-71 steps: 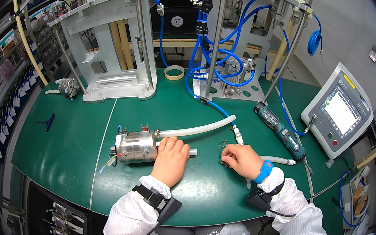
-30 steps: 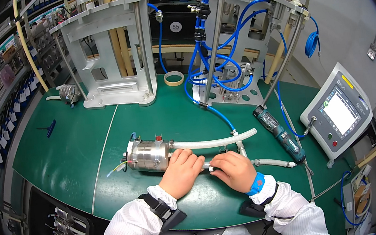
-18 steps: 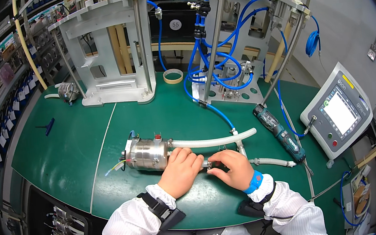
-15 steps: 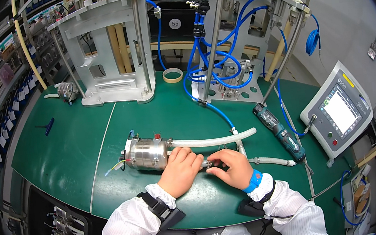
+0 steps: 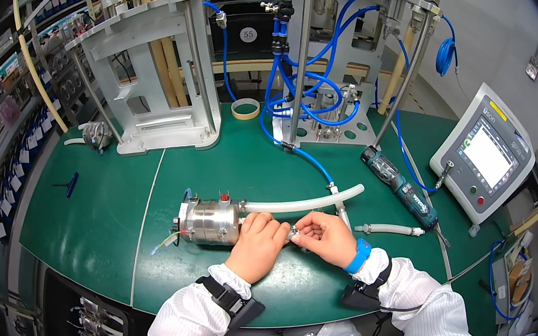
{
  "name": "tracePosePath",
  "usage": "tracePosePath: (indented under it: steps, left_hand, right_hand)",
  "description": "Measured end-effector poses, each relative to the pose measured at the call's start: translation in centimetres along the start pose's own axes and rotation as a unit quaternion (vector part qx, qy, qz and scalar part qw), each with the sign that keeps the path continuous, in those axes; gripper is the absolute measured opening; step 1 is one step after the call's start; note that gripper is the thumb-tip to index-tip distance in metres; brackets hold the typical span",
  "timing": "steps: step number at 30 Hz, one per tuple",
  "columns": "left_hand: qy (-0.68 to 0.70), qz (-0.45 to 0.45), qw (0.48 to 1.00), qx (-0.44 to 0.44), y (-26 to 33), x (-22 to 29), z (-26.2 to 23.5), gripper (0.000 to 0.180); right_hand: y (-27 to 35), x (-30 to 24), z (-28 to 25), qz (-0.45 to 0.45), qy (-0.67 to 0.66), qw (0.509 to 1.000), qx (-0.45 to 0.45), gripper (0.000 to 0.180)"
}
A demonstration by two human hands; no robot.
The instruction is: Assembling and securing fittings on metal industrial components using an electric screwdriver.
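- left hand (image 5: 259,243) lies curled on the green mat (image 5: 87,217), fingers closed around the near end of the metal cylinder (image 5: 210,221) and the start of its tube; it rests in the same spot as half a second ago.
- right hand (image 5: 328,236) pinches a small metal fitting (image 5: 295,235) between thumb and fingertips, held against the left hand's fingers; since the earliest frame it has come in from well apart to touching.
- metal cylinder is a short, shiny steel drum lying on its side, with thin coloured wires trailing from its far end; it has shifted a little toward the person since the earliest frame.
- clear tube (image 5: 307,201) is soft and translucent, running right from the cylinder in a slight curve; a shorter tube piece (image 5: 387,228) lies near the right hand.
- electric screwdriver (image 5: 399,185), dark with teal, lies right of the tubes, just short of the grey touchscreen unit (image 5: 486,158).
- open mat spreads wide to the left of the cylinder; the mat's front edge curves close under both wrists.
- aluminium frame (image 5: 149,68) and blue hoses (image 5: 314,95) crowd the back.
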State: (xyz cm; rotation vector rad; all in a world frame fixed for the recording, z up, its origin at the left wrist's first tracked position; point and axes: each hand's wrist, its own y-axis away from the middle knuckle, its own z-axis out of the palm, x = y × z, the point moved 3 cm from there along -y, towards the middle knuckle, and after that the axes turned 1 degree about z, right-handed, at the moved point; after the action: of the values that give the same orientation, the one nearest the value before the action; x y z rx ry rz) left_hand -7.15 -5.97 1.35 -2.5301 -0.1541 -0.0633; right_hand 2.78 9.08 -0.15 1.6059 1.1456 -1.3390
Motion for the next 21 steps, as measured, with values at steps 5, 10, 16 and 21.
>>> tracePosePath:
  steps: [5,10,16,21]
  left_hand:
    - [0.006,-0.003,1.0,-0.004,0.1,-0.1,0.0,0.034]
    - [0.009,-0.007,1.0,0.003,0.0,-0.1,-0.2,0.033]
    - [0.011,-0.001,1.0,0.011,0.0,-0.1,-0.1,0.031]
    - [0.018,-0.002,1.0,0.01,-0.1,-0.1,-0.3,0.03]
  right_hand:
    - [0.4,-1.4,0.1,-0.056,0.094,0.994,-0.003,0.028]
    - [0.9,-2.8,0.2,-0.178,0.196,0.964,0.01,0.029]
    - [0.9,-3.0,0.3,-0.219,0.251,0.943,0.003,0.029]
    - [1.0,-3.2,0.4,-0.264,0.282,0.922,0.004,0.03]
